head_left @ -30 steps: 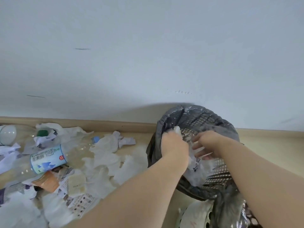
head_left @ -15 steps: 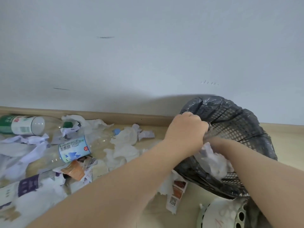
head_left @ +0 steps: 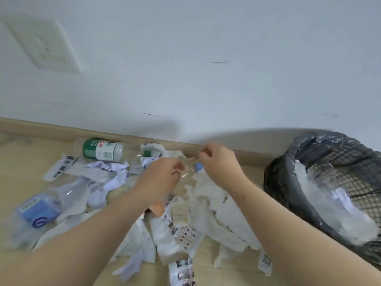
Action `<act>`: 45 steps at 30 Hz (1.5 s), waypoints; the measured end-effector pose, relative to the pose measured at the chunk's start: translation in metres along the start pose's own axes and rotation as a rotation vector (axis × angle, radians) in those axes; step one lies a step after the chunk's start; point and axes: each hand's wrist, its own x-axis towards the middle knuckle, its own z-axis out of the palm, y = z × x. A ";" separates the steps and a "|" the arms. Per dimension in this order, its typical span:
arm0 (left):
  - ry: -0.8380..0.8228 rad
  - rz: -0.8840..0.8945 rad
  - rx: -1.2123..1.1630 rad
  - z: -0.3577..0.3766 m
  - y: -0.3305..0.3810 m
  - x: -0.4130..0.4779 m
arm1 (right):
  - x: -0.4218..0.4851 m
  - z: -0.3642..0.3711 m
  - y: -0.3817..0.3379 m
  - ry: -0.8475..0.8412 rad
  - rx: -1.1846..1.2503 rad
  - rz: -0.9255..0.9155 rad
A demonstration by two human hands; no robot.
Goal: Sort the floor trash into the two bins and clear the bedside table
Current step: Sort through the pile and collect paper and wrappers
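Observation:
A heap of white tissues (head_left: 208, 195), torn printed paper (head_left: 183, 234) and plastic bottles lies on the wooden floor by the wall. My left hand (head_left: 160, 180) hovers over a clear bottle with a blue cap (head_left: 198, 167), its fingers curled down by the bottle's neck; whether it touches or grips the bottle is hidden. My right hand (head_left: 220, 162) is just right of the cap, fingers curled in, with nothing seen in them. The black mesh bin (head_left: 288, 178), lined with a dark bag, stands at the right with white tissues inside.
A green-labelled bottle (head_left: 99, 150) lies along the skirting board. A blue-labelled bottle (head_left: 41, 211) lies at the left among the tissues. An orange wrapper (head_left: 157, 208) shows under my left wrist. A wall socket plate (head_left: 44, 44) is at upper left.
Both hands have left the bin and moved left over the trash heap. The tissue they pressed in stays in the bin. My view has swung left.

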 end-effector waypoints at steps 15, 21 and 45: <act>0.264 0.089 0.223 0.068 -0.071 -0.019 | 0.031 0.100 0.115 -0.142 -0.316 0.257; 0.172 -0.047 0.338 0.090 -0.088 -0.026 | 0.027 0.079 0.112 0.208 0.204 0.126; 0.232 -0.082 0.219 0.077 -0.129 -0.028 | -0.004 0.078 0.071 0.365 0.308 0.092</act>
